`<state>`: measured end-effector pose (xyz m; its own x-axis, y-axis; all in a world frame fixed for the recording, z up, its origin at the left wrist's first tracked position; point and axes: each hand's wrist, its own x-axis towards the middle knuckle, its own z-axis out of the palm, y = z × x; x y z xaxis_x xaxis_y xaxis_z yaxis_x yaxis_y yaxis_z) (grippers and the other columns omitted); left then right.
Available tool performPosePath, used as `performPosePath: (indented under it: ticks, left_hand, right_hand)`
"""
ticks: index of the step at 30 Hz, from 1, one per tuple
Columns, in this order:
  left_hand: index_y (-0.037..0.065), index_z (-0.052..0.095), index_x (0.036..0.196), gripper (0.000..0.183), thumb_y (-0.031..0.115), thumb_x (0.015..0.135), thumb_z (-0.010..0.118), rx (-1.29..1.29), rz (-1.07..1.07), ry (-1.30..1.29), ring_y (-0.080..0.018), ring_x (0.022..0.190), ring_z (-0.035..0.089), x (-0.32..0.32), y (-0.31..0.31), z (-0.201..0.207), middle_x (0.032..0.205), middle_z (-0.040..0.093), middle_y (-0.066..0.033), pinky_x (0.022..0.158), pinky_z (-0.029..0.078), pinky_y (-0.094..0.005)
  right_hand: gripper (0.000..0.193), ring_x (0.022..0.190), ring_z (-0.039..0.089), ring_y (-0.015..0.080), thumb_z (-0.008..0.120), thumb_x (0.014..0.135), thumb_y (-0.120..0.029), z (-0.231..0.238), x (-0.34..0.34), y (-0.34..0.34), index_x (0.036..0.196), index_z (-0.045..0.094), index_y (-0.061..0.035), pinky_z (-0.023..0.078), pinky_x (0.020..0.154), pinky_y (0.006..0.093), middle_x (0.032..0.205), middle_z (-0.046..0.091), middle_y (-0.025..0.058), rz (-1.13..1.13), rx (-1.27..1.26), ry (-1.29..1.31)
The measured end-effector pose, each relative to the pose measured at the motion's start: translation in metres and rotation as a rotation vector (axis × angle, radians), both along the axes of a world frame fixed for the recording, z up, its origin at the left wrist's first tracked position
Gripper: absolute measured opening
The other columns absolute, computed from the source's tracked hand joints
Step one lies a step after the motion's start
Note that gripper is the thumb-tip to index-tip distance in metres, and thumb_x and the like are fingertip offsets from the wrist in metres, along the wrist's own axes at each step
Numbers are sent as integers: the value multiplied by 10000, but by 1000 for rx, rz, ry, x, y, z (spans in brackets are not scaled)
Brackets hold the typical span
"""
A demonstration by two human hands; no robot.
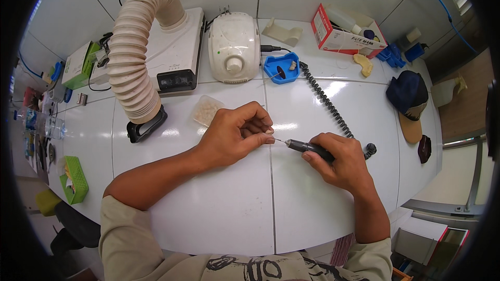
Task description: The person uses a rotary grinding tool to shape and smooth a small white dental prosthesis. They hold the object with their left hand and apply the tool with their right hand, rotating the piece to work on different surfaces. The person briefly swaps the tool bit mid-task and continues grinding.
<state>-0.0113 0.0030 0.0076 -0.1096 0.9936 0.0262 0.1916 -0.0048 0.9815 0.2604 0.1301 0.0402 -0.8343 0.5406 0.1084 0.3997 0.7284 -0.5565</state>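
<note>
My left hand [232,131] is closed in a pinch around a small pale tooth-like piece [269,131], mostly covered by the fingers. My right hand [341,160] grips a black rotary handpiece [297,145] like a pen. Its thin metal bit points left and reaches the left fingertips beside the piece; whether it touches cannot be made out. A black coiled cord [329,103] runs along the table behind my right hand. Just beyond the left hand sits a clear square tub [197,116] of small pale pieces.
A ribbed hose [127,67] with a black nozzle arches down at the left from a white box [190,26]. Behind my hands stand a white control unit [234,47] and a blue tray [268,64]. A cap [409,99] lies right, a green basket [78,182] left.
</note>
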Motion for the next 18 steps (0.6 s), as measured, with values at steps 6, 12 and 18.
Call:
performPosePath:
  ticks: [6, 12, 18]
  left_hand:
    - [-20, 711, 1102, 160, 32, 1017, 837, -49, -15, 77, -135, 964, 779, 0, 0, 3, 1037, 790, -88, 885, 637, -279]
    - [-31, 723, 1114, 143, 27, 1026, 820, -12, -6, 35, -135, 993, 767, 1, 0, -1, 1063, 785, -95, 896, 639, -282]
    - [-41, 734, 1108, 116, -11, 1019, 801, 11, -8, 27, -145, 1043, 762, 0, 1, 0, 1109, 790, -114, 918, 649, -294]
  right_hand:
    - [260, 607, 699, 275, 868, 986, -278, -3, 1, 3, 984, 778, -34, 542, 594, 376, 782, 745, 129, -118, -97, 53]
    - [268, 635, 711, 293, 853, 999, -287, 3, -1, 3, 1008, 790, -26, 554, 621, 382, 792, 748, 159, -147, -97, 27]
    - [271, 646, 719, 303, 856, 997, -291, 5, -2, 3, 1016, 795, -28, 560, 628, 382, 808, 756, 155, -120, -65, -6]
